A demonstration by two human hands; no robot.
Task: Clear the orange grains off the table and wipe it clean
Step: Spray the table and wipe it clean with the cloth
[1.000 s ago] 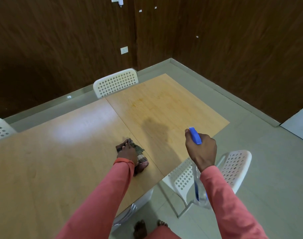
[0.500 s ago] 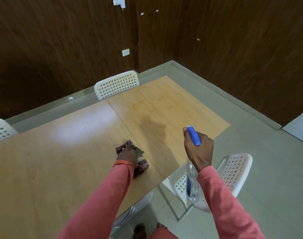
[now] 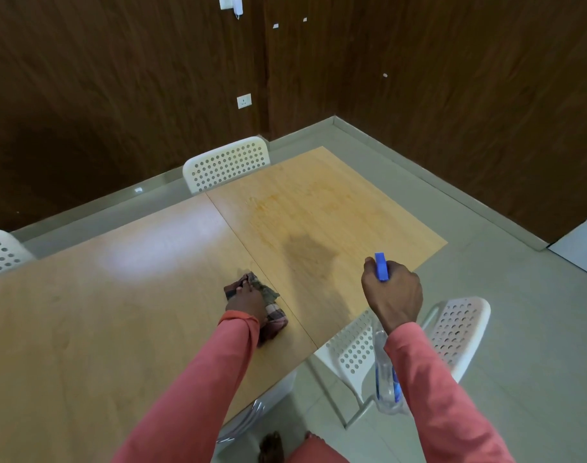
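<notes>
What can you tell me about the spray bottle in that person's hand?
The spray bottle has a clear plastic body with a blue label or liquid low down, and a bright blue head on top. The right hand grips its neck, fingers curled round it, so only the blue head tip shows above the fist. The body hangs below the wrist, partly hidden by the sleeve. It is held in the air past the table edge, above a white chair, touching nothing but the hand.

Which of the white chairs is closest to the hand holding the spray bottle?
The white chair just below the right hand, at the table's near edge; the other two stand across the table.
</notes>
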